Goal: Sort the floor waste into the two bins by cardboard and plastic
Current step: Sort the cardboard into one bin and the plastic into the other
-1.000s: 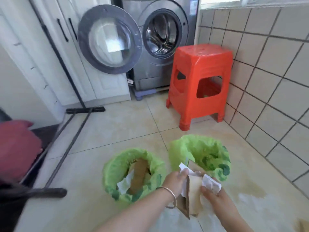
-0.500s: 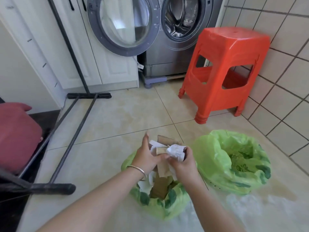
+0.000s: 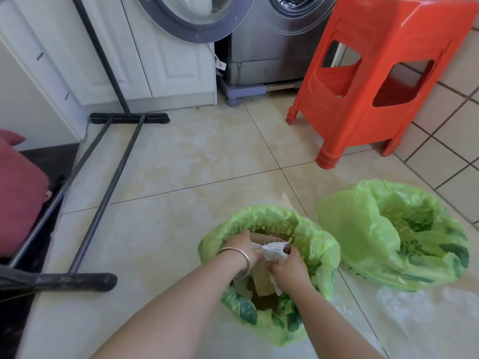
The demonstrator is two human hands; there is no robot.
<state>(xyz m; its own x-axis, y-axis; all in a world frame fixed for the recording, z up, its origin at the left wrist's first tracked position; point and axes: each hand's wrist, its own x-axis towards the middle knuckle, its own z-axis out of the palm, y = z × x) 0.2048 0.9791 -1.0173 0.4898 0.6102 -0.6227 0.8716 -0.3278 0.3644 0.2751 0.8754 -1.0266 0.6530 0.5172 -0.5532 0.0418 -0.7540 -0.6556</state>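
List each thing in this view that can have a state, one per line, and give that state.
Left hand: inside the left bin, gripping cardboard.
Right hand: gripping the cardboard and white paper.
Cardboard bundle: held, lowered into the bin.
Left bin: lined, partly filled.
Right bin: lined, liner crumpled, contents unclear.
Washing machine door: open.
Orange stool: upright.
Floor squeegee: leaning against the cabinet.

Washing machine [image 3: 272, 47] cut off by top edge, drum and door only partly in frame. Red stool [image 3: 375, 73] seat clipped at top right. Maroon cushion [image 3: 18, 198] cut by left edge. Left bin [image 3: 321, 244] contents mostly hidden under both hands and forearms. Right bin [image 3: 363, 229] inside: dark shapes, can't tell what.
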